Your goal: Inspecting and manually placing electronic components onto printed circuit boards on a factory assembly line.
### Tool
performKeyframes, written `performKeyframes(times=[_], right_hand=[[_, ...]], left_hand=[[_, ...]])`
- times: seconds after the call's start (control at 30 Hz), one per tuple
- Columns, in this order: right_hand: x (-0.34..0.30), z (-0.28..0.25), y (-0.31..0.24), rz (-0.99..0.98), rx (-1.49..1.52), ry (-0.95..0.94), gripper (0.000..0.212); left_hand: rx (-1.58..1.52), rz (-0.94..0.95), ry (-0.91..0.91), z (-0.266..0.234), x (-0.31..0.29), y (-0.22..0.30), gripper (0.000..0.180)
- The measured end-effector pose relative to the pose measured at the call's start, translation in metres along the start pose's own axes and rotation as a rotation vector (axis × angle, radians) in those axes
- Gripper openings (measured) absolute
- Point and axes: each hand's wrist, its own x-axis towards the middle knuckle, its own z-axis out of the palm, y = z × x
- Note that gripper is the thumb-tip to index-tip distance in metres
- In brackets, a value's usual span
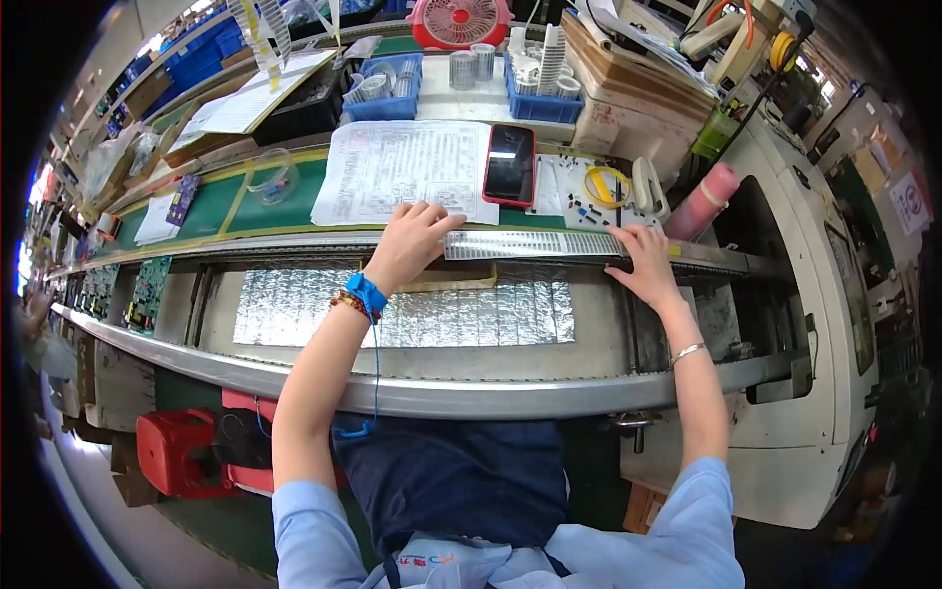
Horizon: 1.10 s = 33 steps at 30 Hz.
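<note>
A long, narrow silvery strip point(535, 245) with rows of small dark marks lies level along the conveyor's far rail. My left hand point(417, 239) is at its left end, fingers bent and closed, the index fingertip over the strip's corner; the thumb is mostly hidden. At the other end my right hand point(646, 263) holds the strip between the fingers above and the thumb below. A blue wrist strap point(366, 293) with a cord hangs from my left wrist. Below the strip, a crinkled silver foil sheet point(412, 319) lies on the conveyor bed.
Behind the rail are printed papers point(402, 172), a red-cased phone point(509, 165), a yellow ring point(607, 187) among small dark parts, and a pink bottle point(705, 199). Blue bins point(388, 103) and a red fan point(460, 22) stand farther back. Green circuit boards point(147, 293) sit at left.
</note>
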Motion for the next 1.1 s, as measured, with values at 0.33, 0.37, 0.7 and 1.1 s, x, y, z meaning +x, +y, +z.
performKeyframes(times=[0.33,0.37,0.7,1.1], right_hand=[[0.026,-0.003,0.020,0.138,0.268,0.260,0.010],[0.028,-0.007,0.019,0.132,0.279,0.272,0.009],[0.041,-0.012,-0.007,0.366,0.716,0.240,0.012],[0.084,0.008,-0.120,0.014,1.017,0.234,0.028]], left_hand=[[-0.450,-0.343,0.196,0.013,0.014,-0.002,0.012],[-0.508,-0.376,0.227,0.014,0.015,-0.004,0.011],[-1.223,-0.693,0.310,0.000,0.018,-0.010,0.024],[-2.139,-0.781,0.409,-0.008,0.019,0.055,0.045]])
